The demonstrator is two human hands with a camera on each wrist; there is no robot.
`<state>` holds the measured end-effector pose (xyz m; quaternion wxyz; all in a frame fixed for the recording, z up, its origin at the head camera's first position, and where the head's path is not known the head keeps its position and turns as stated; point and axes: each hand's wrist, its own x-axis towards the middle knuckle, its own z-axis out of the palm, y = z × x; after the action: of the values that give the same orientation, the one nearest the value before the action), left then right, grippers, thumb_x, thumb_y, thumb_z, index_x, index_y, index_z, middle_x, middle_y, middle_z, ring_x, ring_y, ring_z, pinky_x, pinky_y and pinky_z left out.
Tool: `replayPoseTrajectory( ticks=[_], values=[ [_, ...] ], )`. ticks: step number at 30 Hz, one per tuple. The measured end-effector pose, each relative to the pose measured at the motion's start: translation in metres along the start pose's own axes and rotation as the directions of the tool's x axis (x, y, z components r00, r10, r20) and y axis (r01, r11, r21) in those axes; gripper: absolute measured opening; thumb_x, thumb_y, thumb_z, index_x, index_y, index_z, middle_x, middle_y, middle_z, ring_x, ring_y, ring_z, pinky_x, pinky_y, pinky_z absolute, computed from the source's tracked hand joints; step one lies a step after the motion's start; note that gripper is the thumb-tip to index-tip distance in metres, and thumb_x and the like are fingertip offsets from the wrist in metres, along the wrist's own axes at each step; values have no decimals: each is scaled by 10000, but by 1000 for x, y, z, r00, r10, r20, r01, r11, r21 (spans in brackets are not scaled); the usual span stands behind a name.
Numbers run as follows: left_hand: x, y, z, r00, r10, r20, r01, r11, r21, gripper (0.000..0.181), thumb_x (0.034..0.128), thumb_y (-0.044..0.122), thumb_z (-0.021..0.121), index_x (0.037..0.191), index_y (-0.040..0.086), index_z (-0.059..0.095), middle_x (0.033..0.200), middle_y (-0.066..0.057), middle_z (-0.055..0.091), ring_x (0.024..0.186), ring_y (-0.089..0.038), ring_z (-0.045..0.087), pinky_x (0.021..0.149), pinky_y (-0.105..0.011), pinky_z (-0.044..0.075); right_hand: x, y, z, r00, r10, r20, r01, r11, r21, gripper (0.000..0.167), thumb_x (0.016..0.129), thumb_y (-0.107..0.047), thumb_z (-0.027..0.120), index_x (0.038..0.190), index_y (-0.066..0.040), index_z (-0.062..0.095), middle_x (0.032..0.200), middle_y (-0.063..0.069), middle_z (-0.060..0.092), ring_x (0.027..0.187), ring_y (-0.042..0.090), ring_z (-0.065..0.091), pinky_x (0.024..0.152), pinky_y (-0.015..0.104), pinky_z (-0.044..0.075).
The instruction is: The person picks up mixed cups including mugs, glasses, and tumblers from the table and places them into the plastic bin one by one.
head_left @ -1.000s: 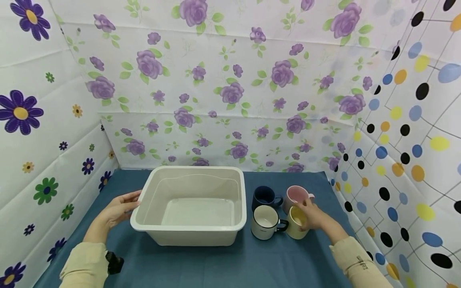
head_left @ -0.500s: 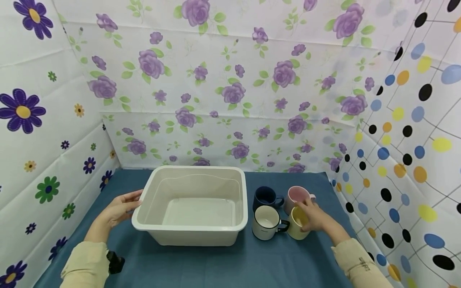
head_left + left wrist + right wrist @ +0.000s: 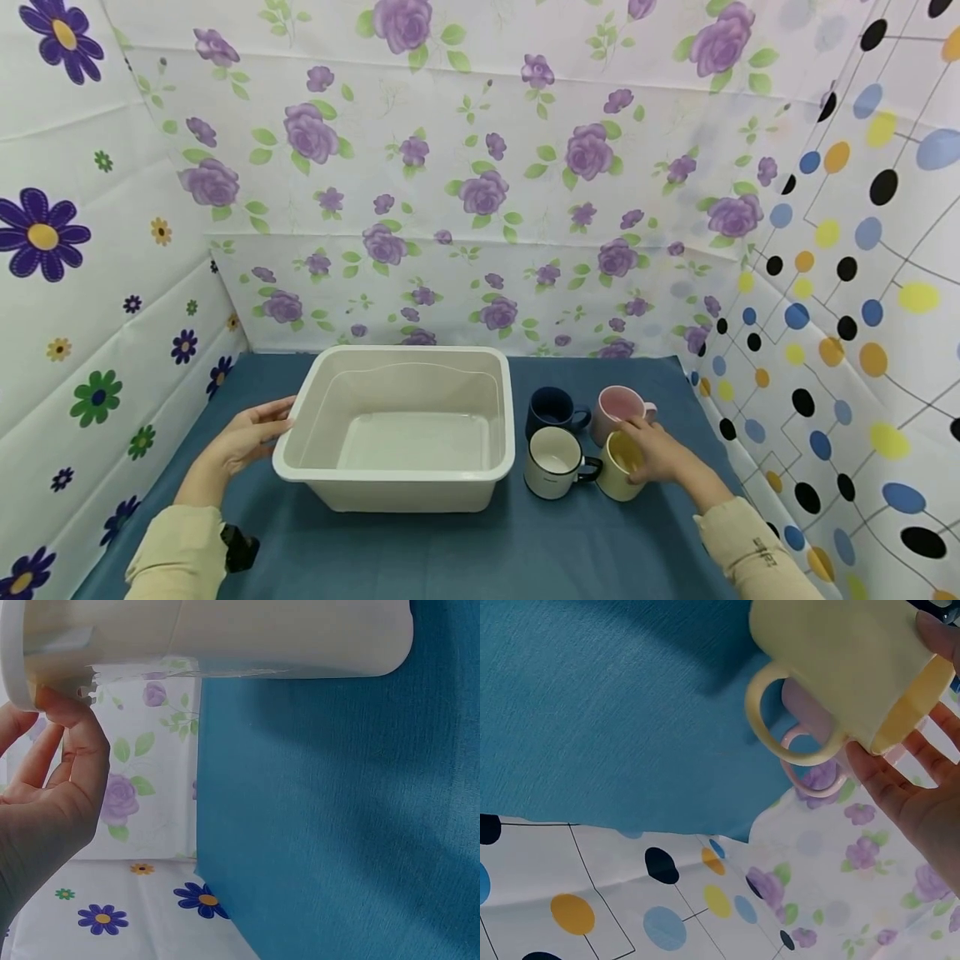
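Observation:
My left hand [image 3: 243, 437] holds the left rim of a beige plastic basin [image 3: 393, 492]. In the left wrist view, fingers [image 3: 75, 742] bend up against the rim's underside. On the right, my right hand [image 3: 656, 452] grips a pale yellow mug [image 3: 613, 479] by its mouth. The right wrist view shows fingertips on opposite sides of the yellow mug [image 3: 840, 652], near its rim, with its handle free. Behind it stands a pink mug [image 3: 602, 425]. To its left are a white mug [image 3: 547, 481] with a black handle and a navy mug [image 3: 535, 421].
All the things stand on a blue cloth [image 3: 420, 558]. A floral sheet [image 3: 480, 275] hangs at the back, with patterned sheets on the left and right sides. The mugs stand close together just right of the basin.
Almost nothing differs. My right hand and the yellow mug have shifted only very slightly; the left hand stays at the basin's rim.

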<state>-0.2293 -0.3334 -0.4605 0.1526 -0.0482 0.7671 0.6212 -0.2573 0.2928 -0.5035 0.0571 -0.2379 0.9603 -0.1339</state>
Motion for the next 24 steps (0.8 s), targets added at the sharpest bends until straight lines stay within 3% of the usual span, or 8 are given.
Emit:
replayPoseTrajectory(
  ticks=[6,11,16,24],
  values=[
    [-1,1,1,1000,-10,-6,10,1000,1,707,916,218,615,1468,-21,243,991,223,564,903,32,581,845,-376,547,0,-2,-2,999,23,43,-25,999,35,811,623,-182,846,1307,34,468,1260,217,454,995,385,478,824,538,495],
    [-1,2,1,1000,-18,-12,18,1000,8,713,916,222,616,1469,-23,239,1004,208,565,906,29,572,854,-383,543,1,-8,-1,995,79,56,-82,995,58,773,691,-278,810,1304,34,457,1229,256,442,976,444,468,798,586,465],
    [-1,2,1,1000,-25,-18,26,1000,13,726,916,226,616,1472,-25,223,1010,212,554,897,40,576,852,-380,540,3,-19,4,987,159,29,-160,985,64,718,712,-291,789,1270,25,466,1137,254,444,883,427,476,734,557,484],
    [-1,2,2,1000,-21,-16,21,1000,15,727,918,233,613,1472,-28,222,1020,211,551,902,43,575,866,-392,535,5,-23,7,972,235,-26,-232,967,101,664,710,-235,777,1240,19,469,1220,346,432,895,498,498,734,600,480]
  ],
)
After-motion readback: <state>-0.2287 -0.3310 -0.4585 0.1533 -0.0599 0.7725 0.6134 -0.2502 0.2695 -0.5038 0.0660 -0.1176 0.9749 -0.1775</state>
